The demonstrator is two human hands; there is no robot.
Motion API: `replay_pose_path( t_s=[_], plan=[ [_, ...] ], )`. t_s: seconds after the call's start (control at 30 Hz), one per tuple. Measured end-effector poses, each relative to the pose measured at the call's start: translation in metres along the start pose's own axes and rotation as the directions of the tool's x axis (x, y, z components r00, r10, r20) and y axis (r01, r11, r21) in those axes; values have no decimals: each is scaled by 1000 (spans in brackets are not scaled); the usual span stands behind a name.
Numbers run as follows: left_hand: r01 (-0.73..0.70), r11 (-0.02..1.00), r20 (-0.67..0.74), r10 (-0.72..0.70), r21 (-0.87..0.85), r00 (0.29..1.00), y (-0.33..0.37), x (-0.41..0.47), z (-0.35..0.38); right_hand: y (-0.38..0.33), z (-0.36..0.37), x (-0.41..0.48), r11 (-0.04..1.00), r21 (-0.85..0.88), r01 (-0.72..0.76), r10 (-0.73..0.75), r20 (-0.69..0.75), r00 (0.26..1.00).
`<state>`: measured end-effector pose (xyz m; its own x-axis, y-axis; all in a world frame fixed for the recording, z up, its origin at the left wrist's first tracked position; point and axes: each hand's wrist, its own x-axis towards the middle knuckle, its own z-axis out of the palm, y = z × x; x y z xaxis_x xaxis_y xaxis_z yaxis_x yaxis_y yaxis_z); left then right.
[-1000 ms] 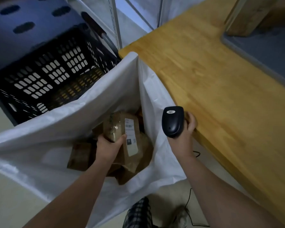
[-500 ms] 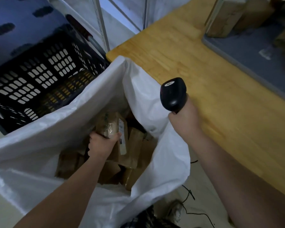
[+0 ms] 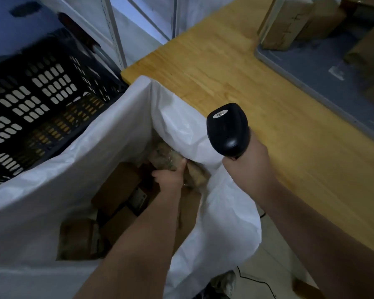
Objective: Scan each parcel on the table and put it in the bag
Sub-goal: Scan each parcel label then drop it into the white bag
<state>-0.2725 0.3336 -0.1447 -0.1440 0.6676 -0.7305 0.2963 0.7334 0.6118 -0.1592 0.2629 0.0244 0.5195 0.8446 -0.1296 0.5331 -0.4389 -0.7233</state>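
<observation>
I see the wooden desk [image 3: 235, 67] on my right and the white bag [image 3: 91, 160] hanging open beside it. Deep in the bag, my left hand [image 3: 171, 176] has its fingers [image 3: 183, 165] wrapped round a brown parcel [image 3: 166, 157]. My right hand [image 3: 249, 167] grips the black scanner [image 3: 227, 129] above the bag's rim.

head cam | single view | looks steeply down, close over white bag [image 3: 108, 160] mouth | table [image 3: 235, 67] edge at right

The bag [image 3: 117, 134] wall hides part of the blurred parcel [image 3: 166, 157] under the left hand [image 3: 170, 176].
</observation>
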Motion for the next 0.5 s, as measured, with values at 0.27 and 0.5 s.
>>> replay_pose_path(
  t_s=[0.27,0.5],
  plan=[
    [-317,779,188,255,541,948,-21,29,-29,30,5,6,999,-8,-52,52,-19,998],
    [-419,762,205,365,495,908,-22,-15,-66,43,8,6,986,-134,-99,114,110,987]
  ],
)
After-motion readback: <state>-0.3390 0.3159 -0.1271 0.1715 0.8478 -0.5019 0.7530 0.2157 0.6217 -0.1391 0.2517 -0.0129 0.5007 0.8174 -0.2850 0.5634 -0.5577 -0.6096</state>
